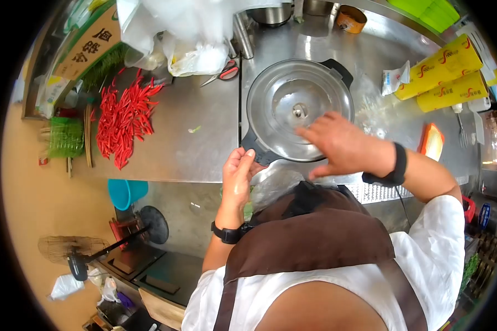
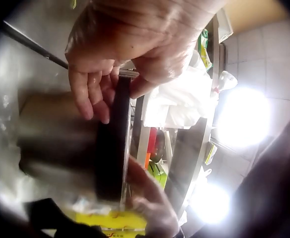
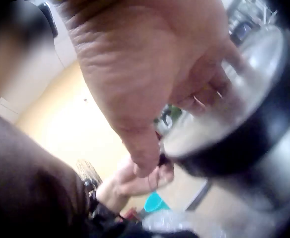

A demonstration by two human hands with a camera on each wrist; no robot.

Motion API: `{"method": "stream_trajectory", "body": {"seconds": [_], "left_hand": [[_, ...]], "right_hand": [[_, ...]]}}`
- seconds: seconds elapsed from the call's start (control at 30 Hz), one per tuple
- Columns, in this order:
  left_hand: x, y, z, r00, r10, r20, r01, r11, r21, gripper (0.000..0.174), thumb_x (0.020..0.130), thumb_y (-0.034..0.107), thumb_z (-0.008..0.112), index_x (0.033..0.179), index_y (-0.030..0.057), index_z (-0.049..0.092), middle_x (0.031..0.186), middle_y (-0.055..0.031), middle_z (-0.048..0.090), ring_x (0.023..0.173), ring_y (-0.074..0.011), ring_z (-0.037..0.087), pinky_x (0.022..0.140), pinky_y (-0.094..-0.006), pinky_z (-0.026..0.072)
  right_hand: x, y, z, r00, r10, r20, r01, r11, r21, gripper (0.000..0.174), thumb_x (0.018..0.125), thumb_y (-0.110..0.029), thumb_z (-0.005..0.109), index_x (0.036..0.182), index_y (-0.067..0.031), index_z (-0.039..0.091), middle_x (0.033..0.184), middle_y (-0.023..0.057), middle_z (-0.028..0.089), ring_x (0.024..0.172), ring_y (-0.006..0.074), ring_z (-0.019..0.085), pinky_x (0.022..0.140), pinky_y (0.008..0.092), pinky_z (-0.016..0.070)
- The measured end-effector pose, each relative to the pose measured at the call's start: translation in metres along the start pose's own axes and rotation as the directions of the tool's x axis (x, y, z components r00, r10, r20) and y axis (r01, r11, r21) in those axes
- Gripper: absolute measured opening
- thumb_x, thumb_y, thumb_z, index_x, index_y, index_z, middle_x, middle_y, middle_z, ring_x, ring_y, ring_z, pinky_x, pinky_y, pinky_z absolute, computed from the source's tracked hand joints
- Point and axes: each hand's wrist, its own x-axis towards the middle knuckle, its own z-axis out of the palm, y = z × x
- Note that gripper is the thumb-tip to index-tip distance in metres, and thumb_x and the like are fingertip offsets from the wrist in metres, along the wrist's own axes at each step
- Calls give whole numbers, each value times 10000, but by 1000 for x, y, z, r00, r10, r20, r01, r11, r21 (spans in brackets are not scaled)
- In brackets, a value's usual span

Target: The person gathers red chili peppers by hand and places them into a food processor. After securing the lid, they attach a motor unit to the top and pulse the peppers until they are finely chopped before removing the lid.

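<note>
A round steel pot (image 1: 270, 83) with a dark rim and two black side handles stands on the steel counter. At its middle sits a small shiny metal hub (image 1: 299, 111). My left hand (image 1: 236, 177) grips the near-left handle (image 1: 255, 144), thumb on top and fingers underneath. In the left wrist view, the pot's dark band (image 2: 114, 144) stands out beside the left fingers. My right hand (image 1: 348, 146) hovers palm down over the pot's near-right side, holding nothing. Its fingers (image 3: 204, 96) reach across the rim in the right wrist view.
Red chilies (image 1: 126, 118) lie heaped on the left counter, with scissors (image 1: 222, 73) and plastic bags (image 1: 196, 58) behind. Yellow film rolls (image 1: 447, 60) and an orange-and-cream block (image 1: 433, 142) are on the right. Below the counter are a teal bucket (image 1: 127, 193) and a fan (image 1: 74, 251).
</note>
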Motion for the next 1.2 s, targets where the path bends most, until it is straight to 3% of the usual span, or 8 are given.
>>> {"method": "stream_trajectory", "body": {"seconds": [0.17, 0.27, 0.5, 0.8, 0.87, 0.9, 0.97, 1.2], "left_hand": [[7, -7, -14, 996, 84, 40, -81, 994, -76, 116, 985, 203, 539, 959, 93, 516, 886, -11, 617, 773, -119, 605, 847, -429, 530], [8, -6, -19, 987, 159, 23, -155, 981, -119, 132, 971, 173, 565, 1064, 88, 523, 923, 6, 616, 824, -106, 594, 794, -309, 494], [0, -12, -18, 968, 189, 166, -157, 969, -190, 263, 1001, 223, 504, 1215, 74, 472, 1227, -73, 575, 1124, -208, 562, 969, -423, 449], [-2, -13, -35, 982, 166, 95, -148, 974, -172, 331, 1004, 233, 486, 1270, 37, 474, 1259, -83, 572, 1118, -210, 581, 940, -411, 475], [-3, -9, -34, 988, 156, 16, -150, 973, -177, 272, 997, 221, 500, 1189, 29, 502, 1175, -86, 603, 1069, -189, 591, 928, -376, 466], [-4, -5, -32, 987, 158, 0, -156, 974, -163, 252, 996, 215, 504, 1165, 28, 510, 1141, -85, 613, 1052, -180, 593, 923, -354, 458], [-4, -4, -33, 988, 153, -33, -156, 980, -126, 227, 991, 206, 515, 1131, 29, 527, 1078, -71, 632, 1005, -159, 593, 895, -321, 449], [-3, 7, -32, 993, 110, -32, -111, 993, -38, 224, 984, 212, 529, 1122, 38, 547, 1049, -46, 631, 946, -135, 587, 854, -299, 445]], "right_hand": [[-1, 10, 19, 995, -84, -47, 88, 992, 91, 712, 633, -344, 830, 1158, 31, 528, 898, 146, 618, 892, 325, 594, 791, 411, 468], [0, 11, 20, 986, -118, -116, 132, 983, 124, 716, 697, -444, 769, 1185, 23, 532, 860, 130, 585, 826, 327, 578, 763, 408, 468], [-5, 8, 24, 926, -89, -368, 156, 975, 157, 626, 710, -433, 798, 1108, 5, 593, 753, 97, 593, 670, 301, 588, 612, 366, 475], [-37, 17, -70, 552, 486, -678, 243, 684, 688, 447, 807, -198, 765, 1179, 9, 625, 1021, 66, 680, 904, 134, 625, 823, 267, 487], [-51, 46, -61, 455, 463, -761, 93, 825, 558, 419, 826, -215, 749, 1161, 10, 635, 1022, 56, 679, 889, 139, 623, 818, 271, 488], [-68, 70, -47, 432, 482, -762, -232, 876, 422, 431, 812, -248, 765, 1140, 5, 644, 997, 66, 686, 869, 145, 626, 804, 277, 491], [-83, 95, -10, 458, 428, -779, -496, 850, 176, 453, 791, -279, 783, 1124, -4, 648, 959, 102, 691, 841, 167, 637, 780, 280, 494], [-127, 133, 101, 646, 536, -544, -640, 768, -4, 477, 768, -308, 777, 1106, -4, 633, 913, 141, 674, 829, 296, 643, 765, 356, 510]]}}
